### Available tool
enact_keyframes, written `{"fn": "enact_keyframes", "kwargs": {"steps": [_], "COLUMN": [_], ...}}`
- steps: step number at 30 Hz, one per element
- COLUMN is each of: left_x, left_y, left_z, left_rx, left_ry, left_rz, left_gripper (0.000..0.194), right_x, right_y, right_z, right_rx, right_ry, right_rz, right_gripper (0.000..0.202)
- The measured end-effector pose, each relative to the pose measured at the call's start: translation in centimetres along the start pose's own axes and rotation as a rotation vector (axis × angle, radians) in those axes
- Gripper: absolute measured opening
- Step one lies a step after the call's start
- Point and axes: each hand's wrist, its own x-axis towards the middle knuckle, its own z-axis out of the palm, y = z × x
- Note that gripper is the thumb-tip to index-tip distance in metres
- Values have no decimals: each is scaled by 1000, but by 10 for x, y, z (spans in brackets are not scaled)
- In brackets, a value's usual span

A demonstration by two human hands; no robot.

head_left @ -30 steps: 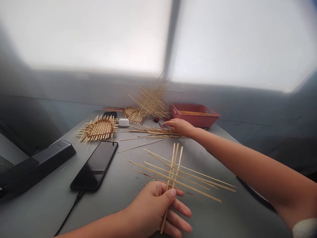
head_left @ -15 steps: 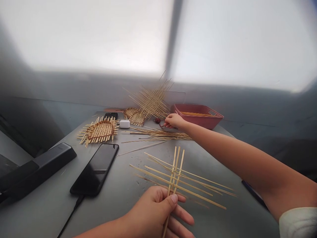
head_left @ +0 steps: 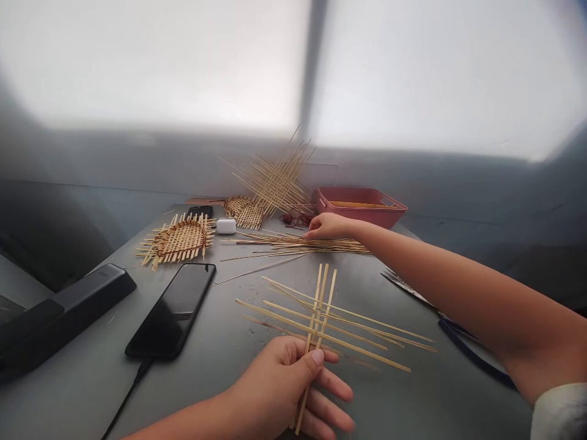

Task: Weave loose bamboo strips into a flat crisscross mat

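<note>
My left hand (head_left: 302,385) pinches a small open lattice of crossed bamboo strips (head_left: 321,318) between thumb and forefinger, its other fingers spread below. Three strips run upright and several lie across them. Farther off, my right hand (head_left: 328,226) is at a pile of loose bamboo strips (head_left: 275,244), its fingertips pinched together at the pile's upper edge. Whether a strip is between those fingers is too small to tell. Just behind that hand lies a tangle of dark red cord (head_left: 297,217).
A pink basket (head_left: 362,214) stands behind my right hand. Woven pieces (head_left: 181,238) and a larger loose weave (head_left: 279,183) lie at the back. On the left are a phone (head_left: 172,311) with a cable, a black device (head_left: 92,299) and a white case (head_left: 226,226). Scissors (head_left: 472,354) lie under my right forearm.
My right hand has moved from the red cord down to the loose strips, and the cord now lies free behind it. My left hand keeps its grip on the lattice.
</note>
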Motion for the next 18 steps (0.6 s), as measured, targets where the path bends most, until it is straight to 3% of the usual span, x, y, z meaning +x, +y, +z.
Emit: {"fn": "enact_keyframes", "kwargs": {"steps": [4,8,12,18], "left_x": [-1,-2,-3,-4], "left_y": [1,3,3,1], "left_z": [-1,1,2,1], "left_rx": [9,21,27,38], "left_ry": [-9,4,5,3], "left_rz": [11,12,7,18], "left_gripper": [26,24,22,21], "right_x": [-7,-15,-25,-51], "right_y": [10,17,19,19], "right_z": [7,13,19,40], "right_rx": [-61,-109,-191,-260], "right_ry": [-83,-77,60,231], "right_rz": [-58,-141,-244,-429], "right_gripper": [22,11,7,22]}}
